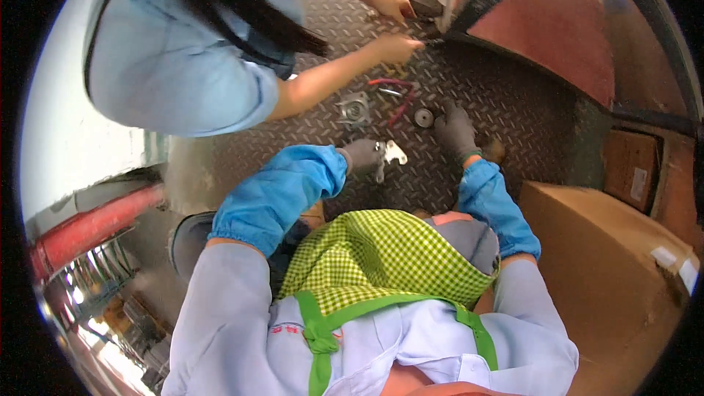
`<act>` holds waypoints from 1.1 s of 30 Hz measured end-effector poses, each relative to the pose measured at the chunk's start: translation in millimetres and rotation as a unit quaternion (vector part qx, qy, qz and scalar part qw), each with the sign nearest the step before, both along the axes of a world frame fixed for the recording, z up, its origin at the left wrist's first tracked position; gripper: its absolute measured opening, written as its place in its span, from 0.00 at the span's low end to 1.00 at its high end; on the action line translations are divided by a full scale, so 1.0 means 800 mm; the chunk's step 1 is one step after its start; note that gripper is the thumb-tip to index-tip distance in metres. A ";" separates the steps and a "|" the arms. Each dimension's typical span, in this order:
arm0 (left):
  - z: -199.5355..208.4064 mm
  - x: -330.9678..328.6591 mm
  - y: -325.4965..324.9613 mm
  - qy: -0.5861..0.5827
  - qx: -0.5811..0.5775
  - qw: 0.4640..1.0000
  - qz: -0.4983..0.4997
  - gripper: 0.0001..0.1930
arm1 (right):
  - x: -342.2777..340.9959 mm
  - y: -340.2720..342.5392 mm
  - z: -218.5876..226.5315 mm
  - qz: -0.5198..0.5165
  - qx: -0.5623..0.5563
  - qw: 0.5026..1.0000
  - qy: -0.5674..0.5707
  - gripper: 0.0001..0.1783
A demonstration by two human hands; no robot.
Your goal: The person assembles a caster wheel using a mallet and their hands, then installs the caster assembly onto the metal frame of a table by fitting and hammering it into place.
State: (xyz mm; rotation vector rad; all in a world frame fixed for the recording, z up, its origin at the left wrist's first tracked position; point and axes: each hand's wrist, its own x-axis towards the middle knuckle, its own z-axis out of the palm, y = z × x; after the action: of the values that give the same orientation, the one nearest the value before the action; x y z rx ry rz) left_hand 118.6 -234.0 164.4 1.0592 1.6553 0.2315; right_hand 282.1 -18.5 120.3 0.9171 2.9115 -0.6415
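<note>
My left hand [359,156], in a grey glove, is closed on a small pale metal bracket [395,152] that sticks out past its fingers. My right hand [456,132], gloved the same, reaches down toward the patterned floor plate with fingers stretched out. It holds nothing that I can see, though its fingertips are partly hidden. Just left of it lies a round metal disc [424,117]. A square metal part with a round middle [354,110] lies beyond my left hand. Between them is a tool with red handles [400,108], beside a small silvery piece [390,92].
Opposite me a co-worker in a light blue shirt [183,66] leans over, both hands low near a dark metal edge. Cardboard boxes [587,249] stand at my right. A red panel [550,29] is at the far right, a red pipe [95,227] at the left.
</note>
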 end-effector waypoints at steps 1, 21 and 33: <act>0.004 -0.008 -0.018 -0.026 0.038 0.997 -0.055 0.18 | -0.018 -0.008 0.017 0.012 -0.002 1.000 0.009 0.39; 0.607 -0.032 -0.141 -0.595 0.151 0.687 0.389 0.23 | -0.106 -0.203 0.699 0.244 -0.399 0.882 0.059 0.43; 0.893 -0.220 -0.301 -0.625 0.254 0.550 0.493 0.27 | -0.298 -0.307 0.965 0.178 -0.322 0.923 0.108 0.31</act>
State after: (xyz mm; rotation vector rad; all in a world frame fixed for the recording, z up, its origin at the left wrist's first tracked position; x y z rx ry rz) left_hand -57.2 -474.4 878.6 -0.0469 0.5532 1.8288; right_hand 44.0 -264.3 892.3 0.2420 2.6020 -1.5933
